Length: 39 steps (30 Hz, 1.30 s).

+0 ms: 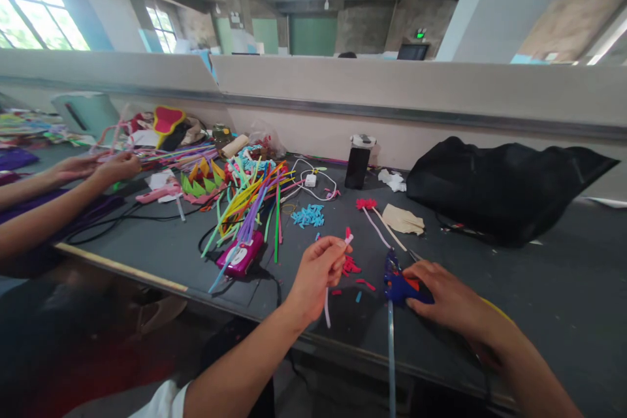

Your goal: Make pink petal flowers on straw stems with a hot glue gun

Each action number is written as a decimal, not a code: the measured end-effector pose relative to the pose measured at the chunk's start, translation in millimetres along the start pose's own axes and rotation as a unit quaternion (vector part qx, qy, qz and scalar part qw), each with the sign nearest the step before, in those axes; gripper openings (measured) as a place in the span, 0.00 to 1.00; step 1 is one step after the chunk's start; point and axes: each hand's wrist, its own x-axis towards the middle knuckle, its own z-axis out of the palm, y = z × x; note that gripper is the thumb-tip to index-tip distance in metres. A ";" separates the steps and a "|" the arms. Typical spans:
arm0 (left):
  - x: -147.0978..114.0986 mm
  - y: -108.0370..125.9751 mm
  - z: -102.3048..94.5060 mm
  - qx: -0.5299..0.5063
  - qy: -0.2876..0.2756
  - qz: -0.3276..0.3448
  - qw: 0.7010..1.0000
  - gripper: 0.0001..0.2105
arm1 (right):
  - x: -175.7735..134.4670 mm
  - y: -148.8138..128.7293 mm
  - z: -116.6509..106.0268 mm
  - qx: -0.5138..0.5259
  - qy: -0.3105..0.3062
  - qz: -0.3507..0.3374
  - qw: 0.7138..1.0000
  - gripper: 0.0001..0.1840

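Observation:
My left hand [318, 274] is closed in a pinch on a pale pink pipe cleaner [328, 308]; its lower end hangs below my fingers, and a small red piece shows at its tip. My right hand [441, 290] has its fingers and thumb around the handle of a blue glue gun [398, 287] with an orange trigger. A long clear glue stick [391, 353] sticks out of the gun towards me, past the table's front edge. Between my hands lie short red pipe cleaner pieces [351, 266]. Beyond them rest red flower heads [366, 204] on pale stems.
Short blue pieces [307, 215] lie in a pile ahead. Left are a bundle of coloured pipe cleaners [249, 199] and a magenta box [241, 255]. A black bottle [359, 163] and black bag [490, 189] stand behind. A co-worker's hands [110, 166] work at far left.

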 end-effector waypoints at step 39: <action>-5.7 -7.3 11.0 0.045 -0.002 -0.020 0.999 0.13 | 18.5 -90.4 -10.1 0.500 0.246 0.040 0.829 0.11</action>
